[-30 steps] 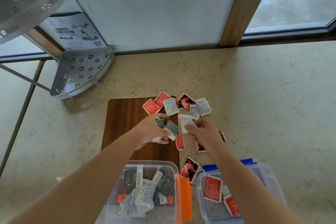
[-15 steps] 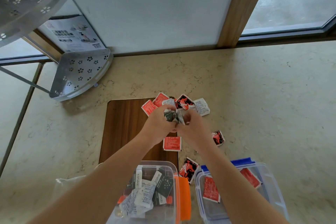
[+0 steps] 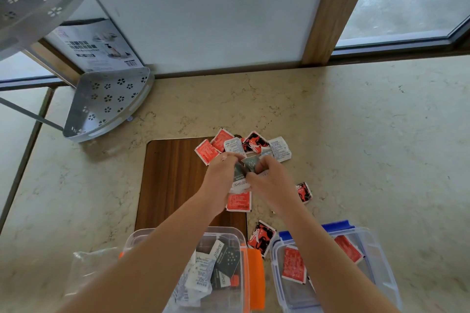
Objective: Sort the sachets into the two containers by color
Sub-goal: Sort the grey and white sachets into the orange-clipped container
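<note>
My left hand (image 3: pixel 220 175) and my right hand (image 3: pixel 270 178) meet over the pile, together gripping a bunch of grey and white sachets (image 3: pixel 244 173). Behind them lie red sachets (image 3: pixel 207 151), a red-and-black sachet (image 3: pixel 254 142) and white sachets (image 3: pixel 279 148). A red sachet (image 3: pixel 238 201) lies under my wrists; red-and-black ones sit at the right (image 3: pixel 304 192) and between the boxes (image 3: pixel 262 236). The orange-clipped container (image 3: pixel 230 232) near me holds grey and white sachets. The blue-clipped container (image 3: pixel 376 262) holds red ones.
A wooden cutting board (image 3: pixel 173 178) lies under the left part of the pile on the marble counter (image 3: pixel 368 147). A perforated grey corner shelf (image 3: pixel 106 104) stands at the back left. A clear plastic bag (image 3: pixel 89 267) lies left of the orange-clipped container.
My hands came together from slightly apart; the white sachet in my right hand joined the grey ones in my left. A red sachet now lies flat beneath my wrists.
</note>
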